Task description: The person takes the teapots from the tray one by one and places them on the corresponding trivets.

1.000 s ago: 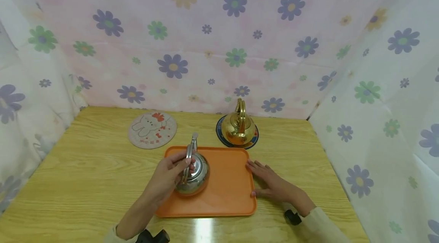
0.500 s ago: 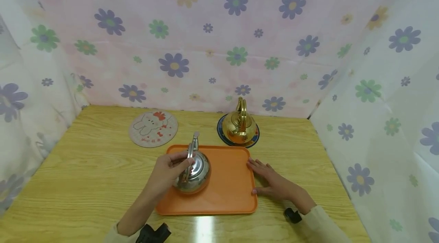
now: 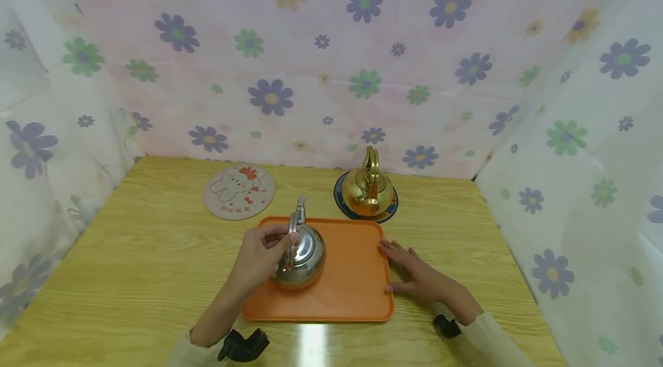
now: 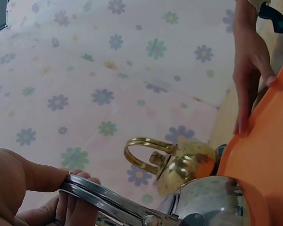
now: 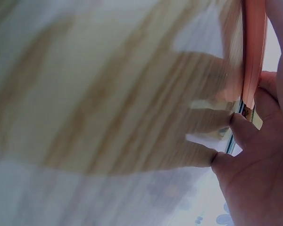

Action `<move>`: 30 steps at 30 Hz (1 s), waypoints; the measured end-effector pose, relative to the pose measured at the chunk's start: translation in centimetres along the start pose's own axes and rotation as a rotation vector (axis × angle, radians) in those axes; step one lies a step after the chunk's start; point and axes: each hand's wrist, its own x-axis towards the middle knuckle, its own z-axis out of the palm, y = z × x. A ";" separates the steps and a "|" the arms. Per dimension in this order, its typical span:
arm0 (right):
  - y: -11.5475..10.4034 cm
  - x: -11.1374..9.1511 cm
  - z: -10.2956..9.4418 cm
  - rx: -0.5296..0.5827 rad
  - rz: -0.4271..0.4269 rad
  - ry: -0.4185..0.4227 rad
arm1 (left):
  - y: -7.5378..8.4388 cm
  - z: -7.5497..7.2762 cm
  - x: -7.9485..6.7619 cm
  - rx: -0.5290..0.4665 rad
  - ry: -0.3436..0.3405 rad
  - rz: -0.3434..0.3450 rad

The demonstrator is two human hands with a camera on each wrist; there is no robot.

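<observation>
Left grip [image 3: 259, 257] pinches silver kettle [image 3: 311, 266] by its handle [image 4: 108, 197], at left half of orange tray [image 3: 354, 281]; spout [image 3: 301, 210] toward tray's far edge. Right grip [image 3: 419, 279] farther off, fingers spread, touching tray's right edge.

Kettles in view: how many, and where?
2. The silver kettle is at the left part of the orange tray, held by the left hand. The gold kettle stands on the blue mat beyond the tray. No others show.

Orange tray [image 3: 357, 269] (plain), silver kettle [image 3: 311, 260]
</observation>
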 end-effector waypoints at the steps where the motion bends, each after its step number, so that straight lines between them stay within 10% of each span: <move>1: 0.0 0.0 0.0 0.005 -0.003 0.003 | 0.0 -0.1 0.0 0.003 -0.003 0.003; 30: 0.0 -0.1 0.1 0.021 -0.019 0.021 | 1.2 -1.8 -0.8 -0.058 0.029 0.055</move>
